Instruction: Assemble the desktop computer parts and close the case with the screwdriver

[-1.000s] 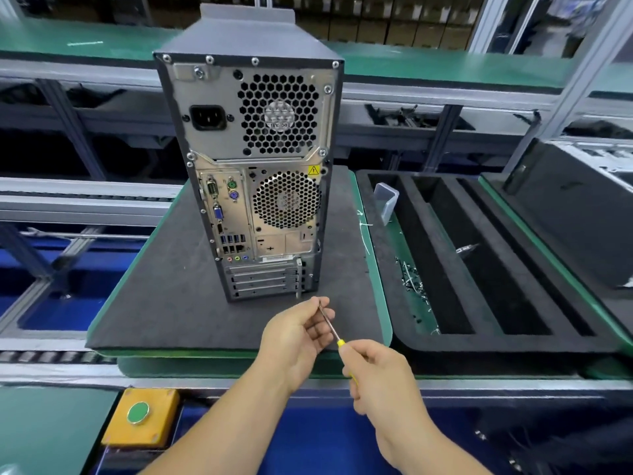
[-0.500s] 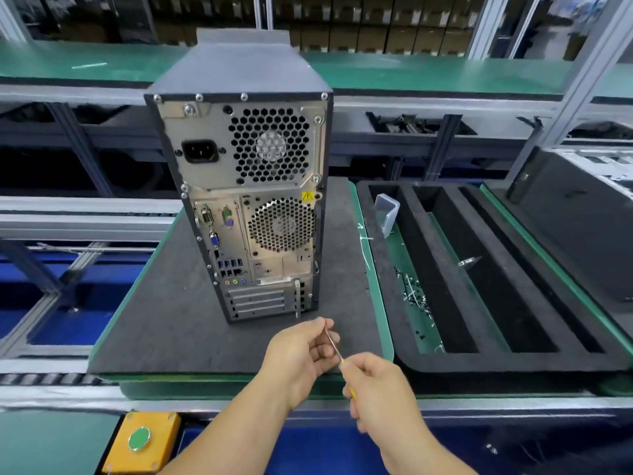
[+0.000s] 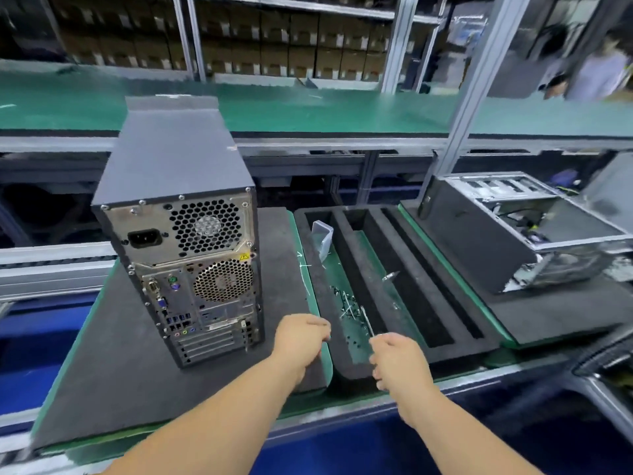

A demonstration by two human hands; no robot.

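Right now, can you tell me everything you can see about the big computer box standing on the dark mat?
The computer case is a dark grey metal tower standing upright on the dark foam mat, its silvery back panel facing the camera. That panel shows a black power socket, two round honeycomb fan grilles, a yellow warning sticker, coloured ports and slot covers at the bottom. Its side panels look closed. Neither hand touches it; the left hand hovers just right of its base.

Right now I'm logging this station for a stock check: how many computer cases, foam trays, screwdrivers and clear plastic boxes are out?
Closed computer case: 1
Open computer case: 1
Slotted foam tray: 1
Screwdriver in the right hand: 1
Clear plastic box: 1
Total: 5
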